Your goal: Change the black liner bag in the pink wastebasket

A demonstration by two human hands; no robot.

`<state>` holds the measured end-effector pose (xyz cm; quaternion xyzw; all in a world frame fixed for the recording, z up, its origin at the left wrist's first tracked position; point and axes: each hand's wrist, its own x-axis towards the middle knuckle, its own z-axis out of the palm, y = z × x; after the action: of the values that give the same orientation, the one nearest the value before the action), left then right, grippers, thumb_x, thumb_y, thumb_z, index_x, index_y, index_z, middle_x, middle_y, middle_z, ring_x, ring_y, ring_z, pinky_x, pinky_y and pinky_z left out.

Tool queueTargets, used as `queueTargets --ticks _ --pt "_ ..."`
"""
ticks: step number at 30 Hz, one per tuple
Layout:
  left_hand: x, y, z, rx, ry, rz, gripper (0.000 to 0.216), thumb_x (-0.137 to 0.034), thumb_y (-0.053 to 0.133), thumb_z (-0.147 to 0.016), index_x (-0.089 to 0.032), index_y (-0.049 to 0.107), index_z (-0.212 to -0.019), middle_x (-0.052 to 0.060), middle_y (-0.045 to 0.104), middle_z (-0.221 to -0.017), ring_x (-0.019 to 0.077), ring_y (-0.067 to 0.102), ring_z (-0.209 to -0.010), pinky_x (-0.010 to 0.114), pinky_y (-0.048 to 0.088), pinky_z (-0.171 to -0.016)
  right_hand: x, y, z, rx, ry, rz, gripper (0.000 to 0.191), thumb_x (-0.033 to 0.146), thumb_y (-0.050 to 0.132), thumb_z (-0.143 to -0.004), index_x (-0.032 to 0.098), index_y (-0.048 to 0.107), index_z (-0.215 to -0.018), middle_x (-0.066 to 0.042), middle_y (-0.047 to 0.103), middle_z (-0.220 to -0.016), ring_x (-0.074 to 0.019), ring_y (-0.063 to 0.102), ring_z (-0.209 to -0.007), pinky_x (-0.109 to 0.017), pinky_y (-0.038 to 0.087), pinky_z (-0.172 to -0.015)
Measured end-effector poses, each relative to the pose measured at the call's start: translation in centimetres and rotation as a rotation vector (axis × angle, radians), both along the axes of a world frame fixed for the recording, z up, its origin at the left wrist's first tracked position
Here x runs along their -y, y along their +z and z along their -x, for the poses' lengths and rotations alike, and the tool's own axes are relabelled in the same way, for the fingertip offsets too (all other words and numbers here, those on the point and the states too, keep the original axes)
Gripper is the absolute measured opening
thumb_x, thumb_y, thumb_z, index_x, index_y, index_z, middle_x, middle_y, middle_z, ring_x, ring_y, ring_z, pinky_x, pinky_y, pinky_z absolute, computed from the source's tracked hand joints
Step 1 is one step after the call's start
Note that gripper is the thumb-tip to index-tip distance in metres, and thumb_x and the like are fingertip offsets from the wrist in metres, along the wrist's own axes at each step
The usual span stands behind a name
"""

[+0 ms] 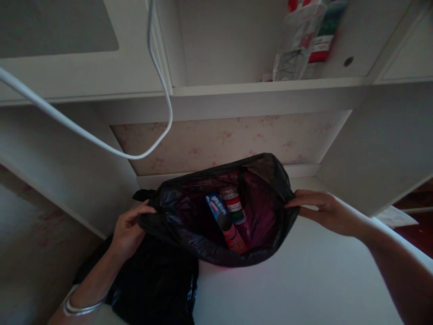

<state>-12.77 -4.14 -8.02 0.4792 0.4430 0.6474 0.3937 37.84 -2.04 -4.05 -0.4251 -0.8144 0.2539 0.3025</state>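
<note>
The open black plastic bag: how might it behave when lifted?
The black plastic bag is likely floppy: its walls wrinkle between the left hand and right hand. Probably thin too: its far wall looks see-through. The red-and-green-labelled bottle and blue rectangular packet lie side by side inside, so may shift.

A room in a home, most likely, at a built-in desk (291,293).
The wallpaper (225,137) behind is pale pink with small flowers, a household choice, and a similar print shows at the far left. Around it stands white fitted furniture: side panels (379,140), an open shelf (237,89) with drink bottles (294,52) on it, and a cabinet door (138,63) with a grey pane. A white cable (133,157) hangs loose across the front. Whether it is a bedroom or a study, I cannot tell.
</note>
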Motion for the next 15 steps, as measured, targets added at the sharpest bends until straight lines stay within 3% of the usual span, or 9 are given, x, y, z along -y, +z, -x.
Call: queueTargets --ticks 5,9,15 --pt "-0.6 2.0 -1.7 0.032 -0.095 -0.035 0.04 -0.054 0.099 -0.048 -0.02 0.08 -0.061 0.003 0.066 -0.069 0.014 0.057 -0.058 0.024 0.048 -0.052 -1.0 3.1 -0.9 -0.09 0.098 0.125 0.024 0.047 0.076 -0.087 0.025 0.085 -0.088 -0.011 0.078 -0.097 -0.0241 0.075 -0.092 -0.032 0.06 -0.081" --pt "-1.0 2.5 -2.8 0.036 -0.18 -0.038 0.045 -0.06 0.096 -0.051 -0.019 0.076 -0.055 0.001 0.058 -0.058 0.0139 0.053 -0.054 0.025 0.047 -0.05 -1.4 4.1 -0.6 -0.19 0.192 0.164 0.018 0.043 0.083 -0.077 0.025 0.084 -0.076 -0.008 0.076 -0.08 -0.0227 0.073 -0.076 -0.033 0.059 -0.069" --pt "-0.9 2.1 -3.3 0.027 -0.22 -0.058 0.045 -0.057 0.093 -0.058 -0.019 0.07 -0.049 0.0 0.054 -0.058 0.0129 0.05 -0.055 0.025 0.045 -0.052 -1.2 4.2 0.5 -0.413 0.145 0.159 0.029 0.055 0.088 -0.065 0.028 0.08 -0.06 -0.006 0.07 -0.063 -0.0228 0.067 -0.061 -0.039 0.057 -0.062"
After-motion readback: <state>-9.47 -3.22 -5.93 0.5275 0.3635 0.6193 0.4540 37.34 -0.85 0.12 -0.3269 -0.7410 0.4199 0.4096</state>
